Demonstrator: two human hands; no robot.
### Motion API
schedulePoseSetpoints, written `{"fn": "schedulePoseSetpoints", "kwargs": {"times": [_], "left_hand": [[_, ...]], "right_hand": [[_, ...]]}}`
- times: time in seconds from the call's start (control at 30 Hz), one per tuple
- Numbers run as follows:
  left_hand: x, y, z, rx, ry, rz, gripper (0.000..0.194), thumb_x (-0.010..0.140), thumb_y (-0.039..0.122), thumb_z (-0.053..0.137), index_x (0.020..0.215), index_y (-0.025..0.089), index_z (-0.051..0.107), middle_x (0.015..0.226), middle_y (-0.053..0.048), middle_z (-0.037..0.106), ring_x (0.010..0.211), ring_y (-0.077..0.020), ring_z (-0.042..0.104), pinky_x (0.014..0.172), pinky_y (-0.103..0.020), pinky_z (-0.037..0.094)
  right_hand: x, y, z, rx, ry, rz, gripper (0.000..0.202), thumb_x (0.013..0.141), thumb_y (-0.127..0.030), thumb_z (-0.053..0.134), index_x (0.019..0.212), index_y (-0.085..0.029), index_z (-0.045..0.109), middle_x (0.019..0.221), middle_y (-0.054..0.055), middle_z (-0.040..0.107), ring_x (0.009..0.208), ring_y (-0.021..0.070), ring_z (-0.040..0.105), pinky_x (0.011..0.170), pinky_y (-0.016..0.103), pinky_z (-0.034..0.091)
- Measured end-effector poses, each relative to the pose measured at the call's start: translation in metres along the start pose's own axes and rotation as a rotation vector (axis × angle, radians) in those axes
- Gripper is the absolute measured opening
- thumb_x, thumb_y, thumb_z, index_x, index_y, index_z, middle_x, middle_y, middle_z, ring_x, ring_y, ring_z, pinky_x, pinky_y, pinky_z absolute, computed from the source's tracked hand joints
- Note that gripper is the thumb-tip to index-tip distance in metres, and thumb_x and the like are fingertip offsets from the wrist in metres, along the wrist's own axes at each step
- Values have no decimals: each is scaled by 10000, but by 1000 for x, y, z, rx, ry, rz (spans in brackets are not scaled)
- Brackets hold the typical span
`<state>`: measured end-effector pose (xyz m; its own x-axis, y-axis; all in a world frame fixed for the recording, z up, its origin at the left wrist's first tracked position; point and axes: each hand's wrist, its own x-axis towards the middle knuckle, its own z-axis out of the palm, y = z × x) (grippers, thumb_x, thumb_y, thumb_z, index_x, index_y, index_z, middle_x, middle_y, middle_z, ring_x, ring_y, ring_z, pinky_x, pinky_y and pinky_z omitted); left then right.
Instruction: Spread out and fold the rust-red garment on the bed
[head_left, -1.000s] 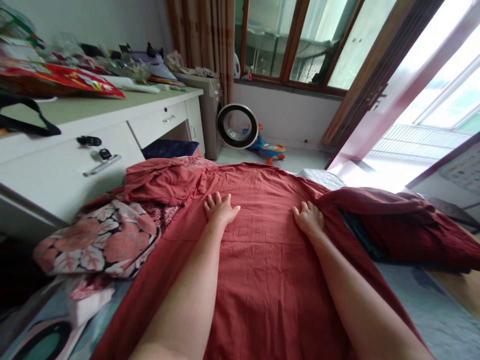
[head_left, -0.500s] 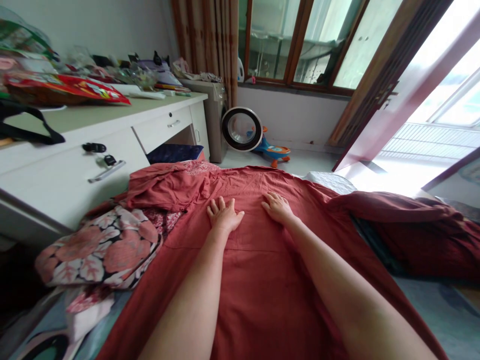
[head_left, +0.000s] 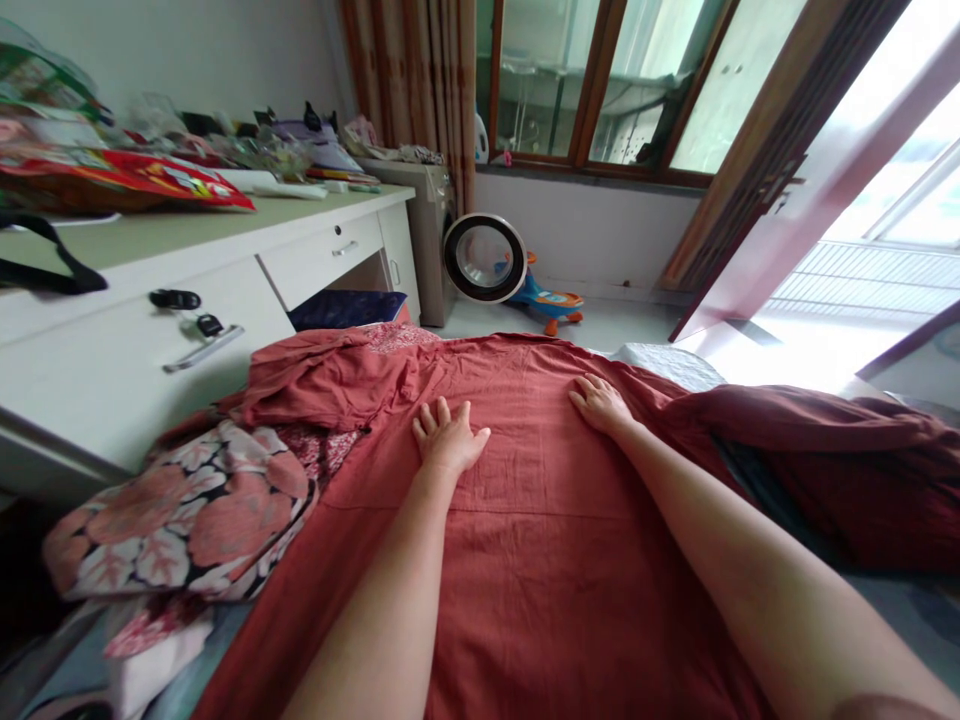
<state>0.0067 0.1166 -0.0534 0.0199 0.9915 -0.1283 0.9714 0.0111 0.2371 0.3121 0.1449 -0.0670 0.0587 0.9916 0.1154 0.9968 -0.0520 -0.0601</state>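
A large red cloth garment (head_left: 525,480) lies spread over the surface in front of me, its middle mostly flat with small creases. My left hand (head_left: 448,436) rests palm down on it, left of centre, fingers spread and holding nothing. Farther right, near the garment's far edge, my right hand (head_left: 601,403) also lies flat on the cloth with its fingers stretched out. Bunched red fabric lies to the left of my left hand, and a folded sleeve-like part extends to the right of my right hand.
A floral cloth (head_left: 187,510) is heaped at the left. Beyond it stands a white desk (head_left: 217,310) with a red packet (head_left: 172,182) and clutter on top. A washing machine with an open round door (head_left: 485,258) and a blue toy (head_left: 544,298) are farther back.
My right hand has slid to the right across the cloth, away from my left hand. My left hand stays in nearly the same place.
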Motion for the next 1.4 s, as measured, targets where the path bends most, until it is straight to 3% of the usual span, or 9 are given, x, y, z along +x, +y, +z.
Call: {"fn": "schedulePoseSetpoints", "kwargs": {"times": [0.2, 0.3, 0.43, 0.7, 0.87, 1.0, 1.2, 1.3, 1.4], "left_hand": [[0, 0, 0, 13, -15, -1, 761, 856, 623, 438, 1522, 272, 330, 1643, -140, 151, 1488, -441, 93, 1172, -586, 129], [0, 1, -1, 10, -16, -6, 763, 852, 623, 439, 1523, 278, 326, 1645, -127, 152, 1489, -440, 89, 1173, -586, 126], [0, 1, -1, 1, -19, -11, 755, 851, 617, 442, 1517, 278, 336, 1647, -121, 149, 1490, -436, 91, 1174, -590, 118], [-1, 1, -2, 6, -20, -9, 755, 855, 621, 446, 1518, 280, 331, 1648, -121, 145, 1487, -439, 100, 1172, -586, 123], [-1, 0, -1, 4, -13, -3, 748, 855, 618, 449, 1515, 282, 342, 1645, -125, 154, 1486, -440, 108, 1170, -587, 128], [-2, 0, -2, -8, -15, -2, 755, 853, 616, 452, 1518, 278, 339, 1646, -131, 146, 1485, -441, 110, 1171, -586, 130], [-1, 0, -2, -16, -17, -3, 762, 848, 620, 454, 1518, 276, 340, 1648, -118, 147, 1489, -435, 97, 1174, -580, 130], [-1, 0, 1, -12, -6, 3, 760, 846, 612, 463, 1515, 271, 346, 1646, -124, 151, 1491, -433, 91, 1175, -578, 129], [0, -1, 2, -9, 7, 2, 758, 842, 622, 464, 1509, 280, 354, 1647, -114, 154, 1491, -430, 93, 1175, -575, 129]], "right_hand": [[17, -1, -11, -64, -1, 106, 495, 980, -496, 358, 1308, -192, 570, 1447, 123, 497, 1325, 321, 425, 1089, 483, 334], [24, -22, -8, -13, 53, -3, 526, 975, -502, 382, 1393, -204, 501, 1523, 95, 426, 1380, 297, 370, 1126, 456, 299], [30, -40, 1, 89, -37, -121, 548, 996, -509, 330, 1443, -217, 452, 1544, 77, 406, 1400, 250, 370, 1148, 408, 288], [44, -18, 5, 54, -53, 54, 539, 999, -516, 275, 1432, -255, 465, 1558, 77, 372, 1428, 263, 314, 1161, 458, 259], [51, -15, 6, 72, -95, 262, 657, 944, -652, 267, 1482, -298, 396, 1591, 109, 278, 1447, 389, 223, 1122, 624, 207], [56, -16, 7, 103, -94, 367, 745, 905, -715, 280, 1494, -269, 384, 1605, 163, 203, 1442, 461, 185, 1109, 664, 147], [59, -13, 3, 83, -84, 390, 780, 871, -752, 308, 1464, -261, 433, 1560, 169, 302, 1397, 461, 271, 1079, 667, 208], [60, -18, 3, 89, -20, 331, 673, 903, -623, 377, 1409, -199, 502, 1493, 175, 411, 1354, 409, 356, 1079, 598, 285], [63, -29, 7, 97, 73, 88, 548, 943, -452, 384, 1423, -204, 473, 1521, 119, 410, 1376, 302, 357, 1125, 491, 286]]}}
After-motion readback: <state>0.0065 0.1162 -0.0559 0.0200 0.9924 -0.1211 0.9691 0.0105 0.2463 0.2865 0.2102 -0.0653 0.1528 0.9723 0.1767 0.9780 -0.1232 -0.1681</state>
